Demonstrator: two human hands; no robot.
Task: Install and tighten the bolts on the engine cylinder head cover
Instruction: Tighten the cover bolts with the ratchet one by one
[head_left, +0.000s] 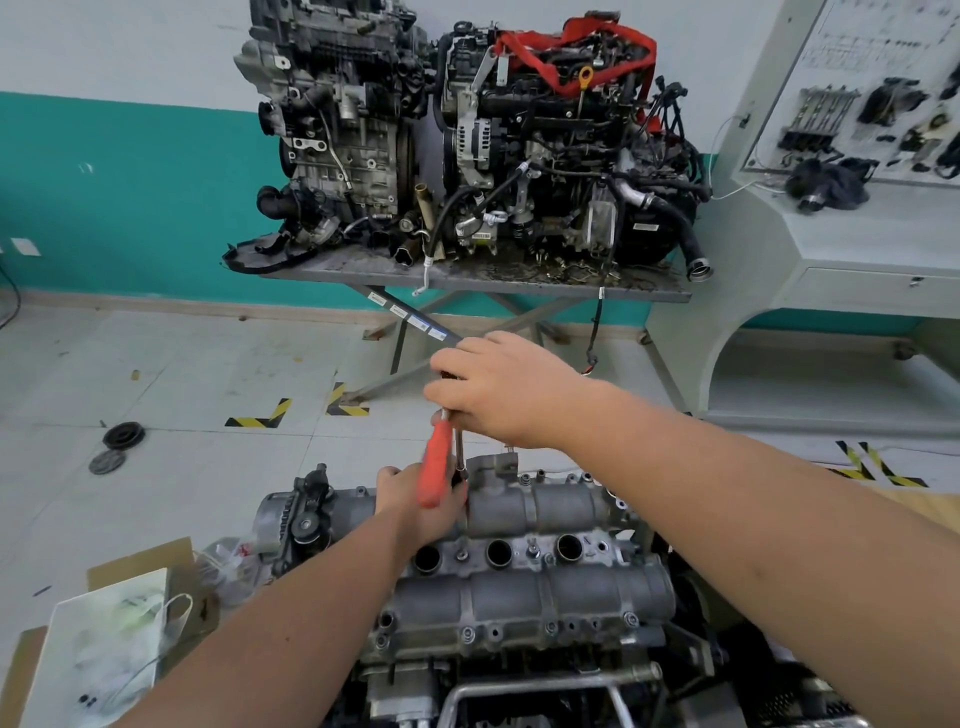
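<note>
The cylinder head cover (519, 566) lies at 6 o'clock in the view, on the engine below the forearms. A ratchet with an orange handle (435, 462) is gripped by the right hand (498, 389) at its head, fingers curled round it, while the extension shaft (460, 454) is steadied low down by the left hand (415, 499), fingers wrapped about it. The bolt being driven sits at the cover's far edge, at 11 o'clock from the plug wells (497, 552); it is hidden by the hands. The extension is best kept upright and pressed down, so the socket stays seated and the thread is not crossed. Final tightening is best done evenly across all bolts.
</note>
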